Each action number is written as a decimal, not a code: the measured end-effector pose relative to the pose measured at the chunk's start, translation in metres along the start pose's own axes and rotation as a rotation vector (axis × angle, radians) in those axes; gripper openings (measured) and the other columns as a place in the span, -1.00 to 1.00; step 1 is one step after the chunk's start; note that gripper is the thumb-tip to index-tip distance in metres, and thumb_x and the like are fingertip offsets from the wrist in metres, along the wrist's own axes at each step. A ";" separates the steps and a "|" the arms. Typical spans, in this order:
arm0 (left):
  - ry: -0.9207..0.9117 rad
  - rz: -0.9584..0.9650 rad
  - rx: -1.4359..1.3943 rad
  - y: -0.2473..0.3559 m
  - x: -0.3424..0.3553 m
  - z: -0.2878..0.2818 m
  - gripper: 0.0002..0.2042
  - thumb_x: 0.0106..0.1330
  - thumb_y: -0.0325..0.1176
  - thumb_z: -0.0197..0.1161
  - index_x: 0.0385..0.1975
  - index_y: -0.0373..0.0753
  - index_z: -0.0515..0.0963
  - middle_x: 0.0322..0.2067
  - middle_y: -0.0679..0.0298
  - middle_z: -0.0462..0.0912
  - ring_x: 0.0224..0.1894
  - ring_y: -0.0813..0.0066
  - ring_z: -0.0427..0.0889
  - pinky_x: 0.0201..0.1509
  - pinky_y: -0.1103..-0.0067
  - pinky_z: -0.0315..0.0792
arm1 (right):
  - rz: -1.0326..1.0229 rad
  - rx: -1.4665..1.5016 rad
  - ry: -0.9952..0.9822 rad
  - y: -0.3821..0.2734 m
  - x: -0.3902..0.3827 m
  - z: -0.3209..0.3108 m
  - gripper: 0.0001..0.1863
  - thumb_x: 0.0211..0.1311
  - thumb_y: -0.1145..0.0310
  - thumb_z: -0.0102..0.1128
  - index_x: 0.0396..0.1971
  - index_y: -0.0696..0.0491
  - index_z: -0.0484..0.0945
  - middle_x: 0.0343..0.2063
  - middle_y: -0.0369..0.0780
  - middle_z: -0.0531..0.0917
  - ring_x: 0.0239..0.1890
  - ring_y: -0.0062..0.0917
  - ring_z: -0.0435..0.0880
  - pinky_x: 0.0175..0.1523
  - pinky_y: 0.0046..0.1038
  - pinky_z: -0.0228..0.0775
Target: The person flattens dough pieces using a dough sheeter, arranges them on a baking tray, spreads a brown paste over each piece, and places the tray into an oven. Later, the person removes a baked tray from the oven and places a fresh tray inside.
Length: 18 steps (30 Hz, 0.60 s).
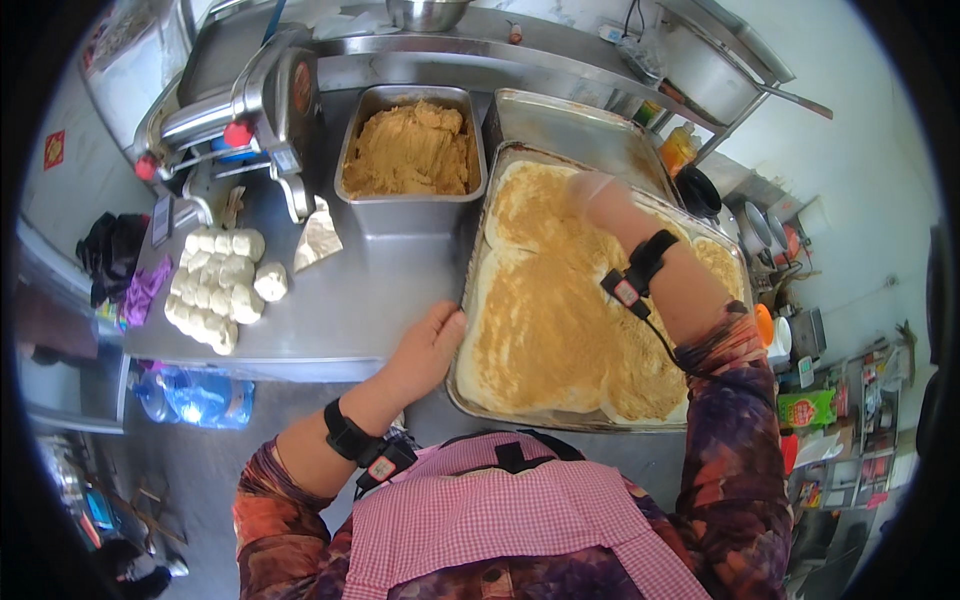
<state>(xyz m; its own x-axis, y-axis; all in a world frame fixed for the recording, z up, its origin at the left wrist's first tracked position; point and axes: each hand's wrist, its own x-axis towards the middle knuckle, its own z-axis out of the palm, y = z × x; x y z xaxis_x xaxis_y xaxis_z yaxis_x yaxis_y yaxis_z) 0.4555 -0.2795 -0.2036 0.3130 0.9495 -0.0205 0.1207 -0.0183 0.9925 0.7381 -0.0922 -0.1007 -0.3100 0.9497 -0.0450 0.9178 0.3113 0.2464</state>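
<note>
A large metal baking tray [472,402] holds flat pale dough sheets [490,350] spread unevenly with a tan-brown crumbly filling [560,300]. My left hand [428,348] is at the tray's left rim, fingers together and curled against the edge. Over the far part of the dough, my right hand [602,205] is low at the filling. Motion smears its fingers, so their grip and anything in them cannot be made out. A deep steel pan [410,215] behind my left hand contains a mound of the same-coloured paste [412,150].
Several white dough pieces [215,280] lie on the steel table [350,320] at left, by a torn wrapper [318,238]. A dough-rolling machine [250,110] stands behind them. Another tray [590,130] lies beyond the filled one. A large pot [700,75] sits at back right.
</note>
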 end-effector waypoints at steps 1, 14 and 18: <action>-0.071 0.017 0.006 -0.001 0.003 -0.008 -0.62 0.46 -0.14 -0.04 -0.01 -0.37 0.42 -0.22 0.05 0.59 -0.14 0.36 0.55 -0.02 0.49 0.40 | 0.063 -0.001 0.027 -0.006 0.010 -0.001 -0.76 0.03 0.24 0.21 -0.36 0.06 0.68 -0.34 -0.05 0.68 -0.23 -0.13 0.65 -0.15 -0.25 0.50; -0.699 0.002 0.150 0.010 0.069 -0.064 -0.37 0.25 0.17 0.16 -0.08 -0.41 0.51 -0.18 -0.04 0.64 -0.10 0.11 0.63 0.00 0.37 0.48 | 0.293 0.045 -0.060 -0.029 -0.022 -0.017 -0.71 -0.07 0.13 0.31 -0.37 -0.01 0.65 -0.35 -0.15 0.68 -0.22 -0.20 0.64 -0.17 -0.24 0.44; -0.745 0.034 0.182 0.010 0.081 -0.072 -0.43 0.23 0.12 0.20 -0.12 -0.39 0.55 -0.22 -0.02 0.65 -0.13 0.14 0.64 -0.03 0.38 0.49 | 0.516 0.190 -0.012 0.003 -0.043 -0.010 -0.76 -0.07 0.23 0.33 -0.41 0.03 0.64 -0.46 -0.21 0.66 -0.38 -0.44 0.64 -0.27 -0.38 0.43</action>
<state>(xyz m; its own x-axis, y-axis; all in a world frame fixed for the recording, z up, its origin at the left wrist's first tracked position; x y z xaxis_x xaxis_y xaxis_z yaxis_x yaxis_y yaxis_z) 0.4143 -0.1806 -0.1862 0.8639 0.4865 -0.1303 0.2325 -0.1558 0.9600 0.7520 -0.1322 -0.0883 0.1935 0.9808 0.0244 0.9790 -0.1947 0.0604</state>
